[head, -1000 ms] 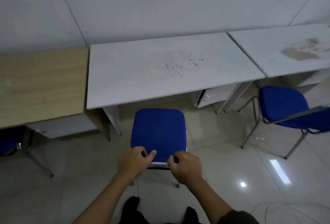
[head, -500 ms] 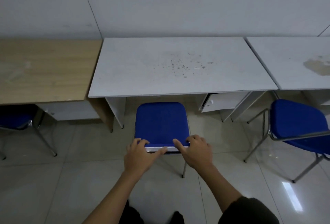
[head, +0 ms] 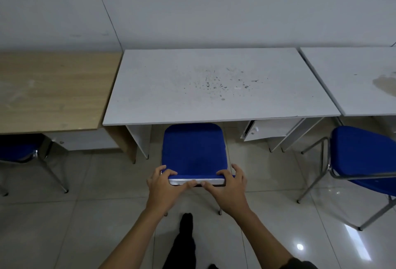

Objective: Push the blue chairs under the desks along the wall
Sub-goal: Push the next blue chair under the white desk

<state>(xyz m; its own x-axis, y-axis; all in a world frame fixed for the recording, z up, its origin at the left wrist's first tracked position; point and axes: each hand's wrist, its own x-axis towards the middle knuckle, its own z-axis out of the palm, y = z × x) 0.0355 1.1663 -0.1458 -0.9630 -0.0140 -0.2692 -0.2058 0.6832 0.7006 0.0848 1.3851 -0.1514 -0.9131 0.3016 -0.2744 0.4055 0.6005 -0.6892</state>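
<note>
No logos or writing anywhere that I can make out. The middle blue chair (head: 194, 151) has a nubby fabric pad with rounded corners and a shiny chrome bar along its near edge; its far end sits right at the front edge of the white tabletop (head: 214, 84), maybe just tucked under, hard to say from this angle. The left hand (head: 164, 189) and right hand (head: 230, 189) both grip that near edge, fingers (head: 171, 172) curled over the blue pad and thumbs along the metal bar. The white top is matte laminate, speckled with dark spots. Left of it is a wood-grain tabletop (head: 51, 91) with another blue chair (head: 17, 148) partly under it. On the right, a third blue chair (head: 364, 157) on thin chrome legs stands out on the glossy tiled floor (head: 64, 215).
</note>
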